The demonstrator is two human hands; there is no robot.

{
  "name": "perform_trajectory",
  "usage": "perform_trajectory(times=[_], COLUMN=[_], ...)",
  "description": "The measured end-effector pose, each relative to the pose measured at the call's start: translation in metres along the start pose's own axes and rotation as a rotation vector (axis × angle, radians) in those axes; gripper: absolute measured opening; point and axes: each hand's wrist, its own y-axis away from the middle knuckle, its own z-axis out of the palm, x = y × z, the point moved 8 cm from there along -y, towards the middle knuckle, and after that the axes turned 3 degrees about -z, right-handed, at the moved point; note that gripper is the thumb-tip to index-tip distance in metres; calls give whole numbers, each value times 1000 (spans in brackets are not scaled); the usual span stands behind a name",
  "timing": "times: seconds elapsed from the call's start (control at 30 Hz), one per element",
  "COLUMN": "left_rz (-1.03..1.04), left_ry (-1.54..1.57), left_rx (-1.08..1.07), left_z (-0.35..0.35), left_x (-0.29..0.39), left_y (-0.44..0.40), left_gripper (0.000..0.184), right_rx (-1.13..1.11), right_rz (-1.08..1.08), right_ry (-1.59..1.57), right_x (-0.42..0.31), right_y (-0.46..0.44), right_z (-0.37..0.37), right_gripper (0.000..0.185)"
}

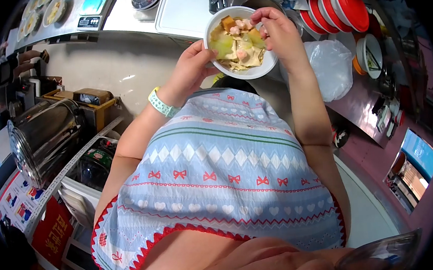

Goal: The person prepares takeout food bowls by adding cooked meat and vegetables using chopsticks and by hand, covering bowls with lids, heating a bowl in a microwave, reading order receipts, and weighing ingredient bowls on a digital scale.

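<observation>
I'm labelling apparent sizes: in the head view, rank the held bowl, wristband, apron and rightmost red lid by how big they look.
Largest to smallest:
1. apron
2. bowl
3. red lid
4. wristband

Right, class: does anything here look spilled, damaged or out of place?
Nothing clearly stands out. The food sits inside the rim of the bowl, which shows no crack, and no spill is visible around it.

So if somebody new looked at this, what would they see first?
Probably the white bowl of food near the top, with the left hand gripping its side and the right hand at the other side. Next, the big blue apron with red bows, filling the middle. Then the bright red lids at the upper right.
</observation>
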Motion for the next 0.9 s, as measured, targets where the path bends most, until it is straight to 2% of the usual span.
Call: perform_trajectory(times=[0.07, 0.13, 0.23, 0.37, 0.47, 0.57, 0.63, 0.67, 0.73, 0.83, 0.9], left_rz=[-4, 7, 18, 41, 48, 62, 103, 105, 142, 169, 209], left_ry=[20, 34, 25, 28, 29, 32, 13, 15, -51, -9, 9], left_rx=[-1, 16, 21, 33, 47, 58, 83, 77, 181, 207, 242], left_z=[0, 0, -3, -2, -3, -6, -15, -18, -26, -36, -41], left_x=[-1, -1, 1, 5, 6, 10, 13, 16, 23, 26, 30], left_y=[-1, 0, -1, -3, -3, -1, 2, 7, 20, 35, 41], left_gripper=[22, 19, 19, 19, 19, 19, 22, 22, 35, 37, 37], right_rx=[25, -5, -268, -299, -224, -133, 211, 213, 273, 208, 236], right_rz=[-217, -188, -185, -290, -200, -302, -219, -222, -29, 44, -48], right_ry=[11, -66, -47, 120, -28, -184, -332, -327, 104, 157, 704], right_x=[-14, -15, -13, -11, -11, -23, -14, -8, 38, 99, 102], right_y=[2, 11, 23, 26, 27, 24, 15, 7, -17, -59, -74], right_z=[15, 30, 58, 56, 37, -1, -53, -63, -88, -91, -89], right_gripper=[18, 18, 18, 19, 20, 22, 24, 24, 24, 25, 29])
